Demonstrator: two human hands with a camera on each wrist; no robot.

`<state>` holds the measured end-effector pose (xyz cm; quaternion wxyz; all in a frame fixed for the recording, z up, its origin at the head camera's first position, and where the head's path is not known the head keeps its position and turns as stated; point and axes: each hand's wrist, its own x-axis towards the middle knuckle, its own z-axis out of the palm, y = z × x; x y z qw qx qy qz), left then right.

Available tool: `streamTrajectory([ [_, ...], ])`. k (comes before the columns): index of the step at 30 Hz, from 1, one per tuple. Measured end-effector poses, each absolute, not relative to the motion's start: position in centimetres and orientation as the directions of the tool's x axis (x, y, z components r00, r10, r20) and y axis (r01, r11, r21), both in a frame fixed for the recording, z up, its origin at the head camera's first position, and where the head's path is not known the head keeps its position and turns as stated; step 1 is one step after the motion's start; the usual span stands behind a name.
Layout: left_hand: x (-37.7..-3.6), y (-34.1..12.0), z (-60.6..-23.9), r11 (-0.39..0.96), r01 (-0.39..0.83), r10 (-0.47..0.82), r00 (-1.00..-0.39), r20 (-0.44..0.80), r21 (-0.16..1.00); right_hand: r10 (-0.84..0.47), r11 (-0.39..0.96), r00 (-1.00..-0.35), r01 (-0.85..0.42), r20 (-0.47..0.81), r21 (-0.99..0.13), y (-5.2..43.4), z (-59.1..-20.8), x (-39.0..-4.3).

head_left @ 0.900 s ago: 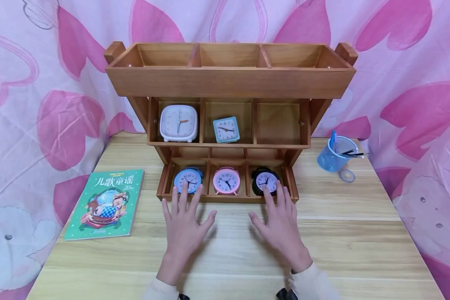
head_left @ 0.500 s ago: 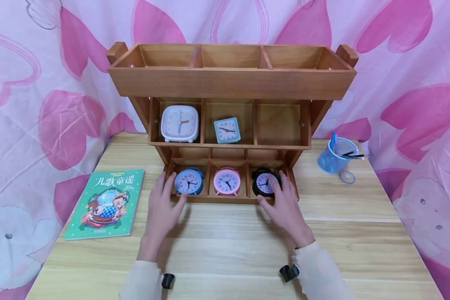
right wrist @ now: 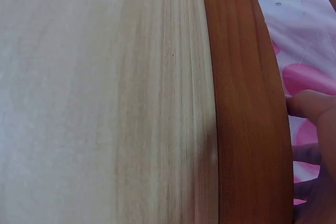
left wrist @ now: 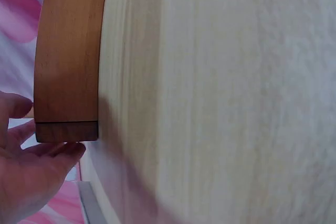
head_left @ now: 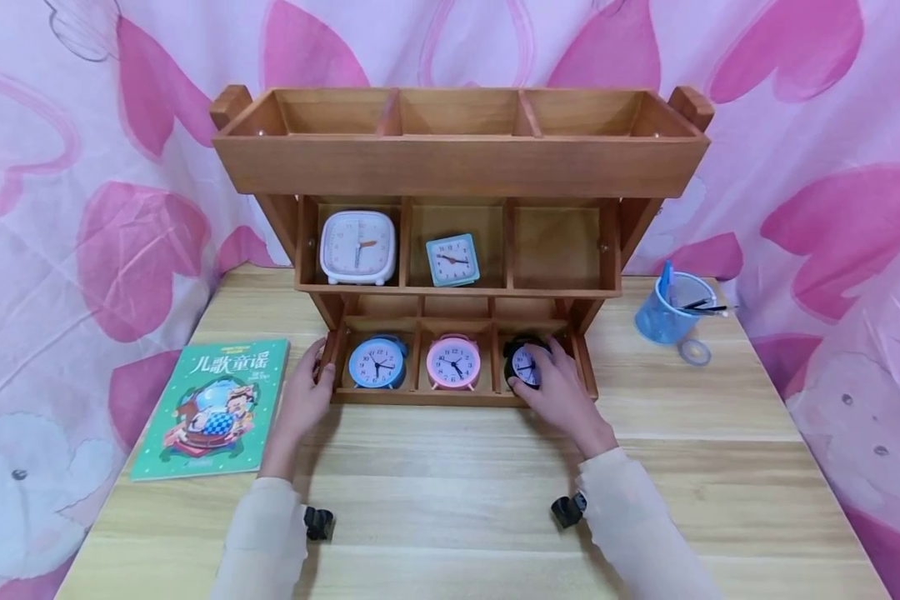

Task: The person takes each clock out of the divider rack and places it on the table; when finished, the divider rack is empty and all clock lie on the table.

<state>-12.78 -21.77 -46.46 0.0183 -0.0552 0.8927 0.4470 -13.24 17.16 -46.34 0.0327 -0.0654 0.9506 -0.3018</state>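
While the right hand [head_left: 558, 392] reaches into the bottom-right compartment of the wooden shelf [head_left: 461, 162], its fingers curl round the black clock [head_left: 523, 363]: grip closed on the clock, which stands upright in that compartment with its dial half covered. Left hand [head_left: 305, 392] is at the shelf's lower left corner, fingers against the outer side wall, thumb near the front edge; fingers look fairly straight, pressing rather than wrapping. Left wrist view confirms fingertips touching the end of the wooden rail [left wrist: 67, 66]. Right wrist view shows only the front rail and part of a finger [right wrist: 315, 106]; clock not visible there.

Blue clock [head_left: 376, 362] sits in the bottom-left compartment, pink clock [head_left: 453, 362] in the bottom-middle. Middle tier: white square clock [head_left: 357, 246] left, small teal clock [head_left: 452, 259] centre. Green book [head_left: 210, 406] lies flat on the surface [head_left: 457, 500], just left of the left hand. Blue pen cup [head_left: 671, 310] and tape roll [head_left: 694, 352] stand right of the shelf, well apart from the hands.
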Motion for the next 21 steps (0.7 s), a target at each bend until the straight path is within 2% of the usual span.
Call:
streamTrajectory([
  [4,-12.7,-22.0,-46.5,0.578,-0.18,-0.088,-0.984,-0.158,0.796,-0.148,0.815,-0.989,-0.105,-0.03,-0.57,17.0,-46.3,-13.5],
  [11,-12.7,-21.9,-46.5,0.557,-0.19,-0.083,-0.981,-0.174,0.808,-0.131,0.825,-0.991,-0.114,0.009,-0.553,16.7,-46.4,-13.7],
  [16,-12.8,-21.8,-46.5,0.545,-0.21,-0.082,-0.977,-0.197,0.812,-0.107,0.827,-0.987,-0.153,0.115,-0.541,16.7,-46.3,-13.5],
  [21,-12.8,-21.8,-46.6,0.548,-0.204,-0.086,-0.978,-0.188,0.812,-0.076,0.795,-0.975,-0.185,0.208,-0.578,16.9,-44.7,-12.9],
])
